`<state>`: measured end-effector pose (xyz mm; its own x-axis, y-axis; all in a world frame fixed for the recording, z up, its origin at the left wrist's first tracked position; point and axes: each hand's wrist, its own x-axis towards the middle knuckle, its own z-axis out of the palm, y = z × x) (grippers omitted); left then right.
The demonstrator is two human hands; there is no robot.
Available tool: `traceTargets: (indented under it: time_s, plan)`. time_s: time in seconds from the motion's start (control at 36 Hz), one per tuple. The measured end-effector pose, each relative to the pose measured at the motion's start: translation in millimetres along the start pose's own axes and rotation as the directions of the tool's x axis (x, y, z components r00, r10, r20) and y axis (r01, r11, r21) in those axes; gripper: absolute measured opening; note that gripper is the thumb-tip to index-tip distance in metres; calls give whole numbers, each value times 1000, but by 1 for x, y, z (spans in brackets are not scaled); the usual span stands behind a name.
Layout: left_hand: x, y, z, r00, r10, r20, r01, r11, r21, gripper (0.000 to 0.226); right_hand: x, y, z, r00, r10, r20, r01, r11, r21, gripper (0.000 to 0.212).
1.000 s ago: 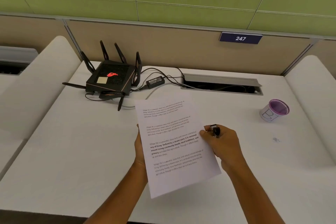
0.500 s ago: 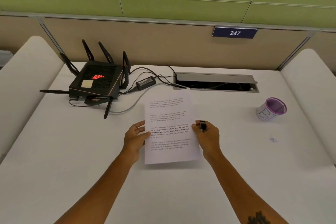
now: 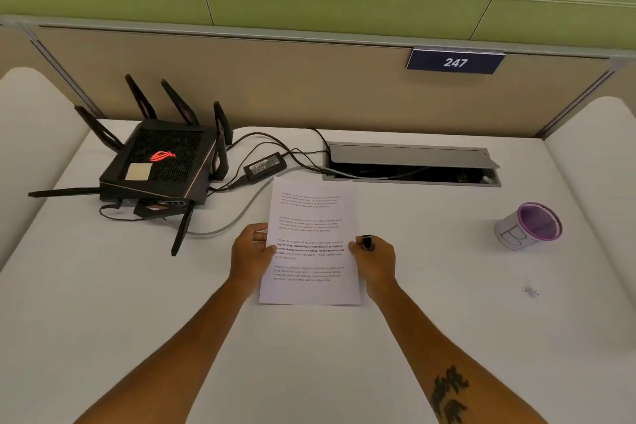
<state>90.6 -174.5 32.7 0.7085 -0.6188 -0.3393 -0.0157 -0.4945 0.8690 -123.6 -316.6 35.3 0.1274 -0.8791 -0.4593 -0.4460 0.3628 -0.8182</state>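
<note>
A white sheet of paper (image 3: 311, 217) with several printed paragraphs lies on the white desk (image 3: 447, 337) in front of me. My left hand (image 3: 249, 251) holds its left edge, thumb on the print and fingers curled at the margin. My right hand (image 3: 377, 260) is at the right edge, thumb touching the sheet. Its fingers are curled round a short black marker (image 3: 367, 242), whose end sticks up out of the fist.
A black router (image 3: 161, 162) with several antennas stands at the back left, with its power brick (image 3: 265, 165) and cables running to an open cable hatch (image 3: 413, 162). A white cup with a purple rim (image 3: 528, 225) lies on its side at the right. A small ink scribble (image 3: 530, 291) marks the desk.
The sheet, held up and tilted a second ago, has come down flat and straight on the desk. Both hands moved forward with it, and the marker stayed in my right hand.
</note>
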Motion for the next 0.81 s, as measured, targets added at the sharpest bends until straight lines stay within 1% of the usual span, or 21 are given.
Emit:
traceTargets:
  time_s: [0.11, 0.31, 0.39, 0.47, 0.58, 0.69, 0.81]
  plan:
    - [6, -6, 1, 1000, 25, -17, -24, 998, 49, 36, 8, 3, 5, 1000, -16, -21, 15, 999, -38, 15]
    - [11, -9, 3, 999, 39, -31, -34, 990, 136, 37, 14, 6, 11, 998, -40, -47, 34, 991, -130, 11]
    - [11, -9, 6, 997, 70, -36, -61, 979, 194, 38, 13, 6, 13, 997, -44, -62, 33, 985, -169, 11]
    - [10, -7, 10, 995, 86, -51, -69, 962, 265, 48, 12, 6, 14, 996, -47, -80, 30, 980, -198, 11]
    - [8, -2, 13, 995, 84, -48, -67, 954, 293, 57, 10, 6, 16, 995, -47, -87, 26, 973, -231, 11]
    - [5, 1, 15, 995, 79, -56, -47, 903, 428, 70, 9, 6, 15, 996, -51, -70, 37, 981, -192, 14]
    - [-1, 2, 15, 996, 80, -31, -52, 849, 526, 78, 11, 4, 8, 999, -46, -5, 46, 996, -73, 22]
